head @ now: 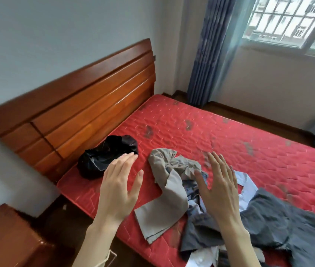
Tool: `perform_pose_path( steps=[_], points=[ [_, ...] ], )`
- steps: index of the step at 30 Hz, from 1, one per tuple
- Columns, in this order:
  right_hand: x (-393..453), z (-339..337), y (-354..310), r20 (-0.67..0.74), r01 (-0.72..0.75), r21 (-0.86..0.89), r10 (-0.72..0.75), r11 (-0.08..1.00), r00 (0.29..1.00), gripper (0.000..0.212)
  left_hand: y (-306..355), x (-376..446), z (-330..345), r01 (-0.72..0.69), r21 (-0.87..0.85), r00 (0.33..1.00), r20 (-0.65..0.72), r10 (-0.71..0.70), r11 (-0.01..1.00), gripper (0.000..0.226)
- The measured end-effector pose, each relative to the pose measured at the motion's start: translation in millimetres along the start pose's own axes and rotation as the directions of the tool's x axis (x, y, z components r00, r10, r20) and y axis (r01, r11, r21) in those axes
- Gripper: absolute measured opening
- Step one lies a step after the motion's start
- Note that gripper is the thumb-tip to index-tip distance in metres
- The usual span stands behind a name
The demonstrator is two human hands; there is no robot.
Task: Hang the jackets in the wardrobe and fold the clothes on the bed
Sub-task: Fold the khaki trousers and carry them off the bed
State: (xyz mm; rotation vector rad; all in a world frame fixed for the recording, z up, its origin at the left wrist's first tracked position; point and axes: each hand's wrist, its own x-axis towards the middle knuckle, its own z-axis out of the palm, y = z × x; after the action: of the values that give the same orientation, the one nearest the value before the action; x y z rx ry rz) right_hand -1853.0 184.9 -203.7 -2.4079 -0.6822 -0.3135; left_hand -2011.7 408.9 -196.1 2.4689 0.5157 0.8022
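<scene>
Just one view here, a head-mounted wide-angle cam looking forward and down from the person's standing height at the near side of the bed (229, 132). It faces across the red mattress toward the far corner, with the wooden headboard (87, 105) running along the left and the window (295, 22) and curtain (208, 54) up top right. Both hands sit close to the lens, left hand (118, 187) and right hand (220, 189), low centre of frame. Straight lines bend near the edges, and parts of the picture are motion-blurred. No second view to overlap with.
</scene>
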Motion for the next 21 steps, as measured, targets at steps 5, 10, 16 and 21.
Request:
perform_pose_path(
  steps=[5,10,16,21],
  points=[
    [34,24,-5,-0.018,-0.031,-0.028,0.031,0.999,0.999,0.066,-39,60,23,-0.083,-0.008,0.993,0.079,0.083,0.997,0.05],
    [68,38,1,0.009,-0.051,-0.119,0.052,0.992,0.999,0.066,-61,106,61,-0.155,-0.04,0.977,0.139,0.159,0.987,0.047],
    [98,65,28,0.018,-0.065,-0.152,0.069,0.986,0.997,0.062,-76,138,121,-0.232,-0.008,0.953,0.197,0.229,0.973,0.046],
    [129,102,65,0.054,-0.088,-0.128,0.096,0.988,0.994,0.058,-86,164,171,-0.234,0.061,0.939,0.275,0.209,0.97,0.046]
  ],
)
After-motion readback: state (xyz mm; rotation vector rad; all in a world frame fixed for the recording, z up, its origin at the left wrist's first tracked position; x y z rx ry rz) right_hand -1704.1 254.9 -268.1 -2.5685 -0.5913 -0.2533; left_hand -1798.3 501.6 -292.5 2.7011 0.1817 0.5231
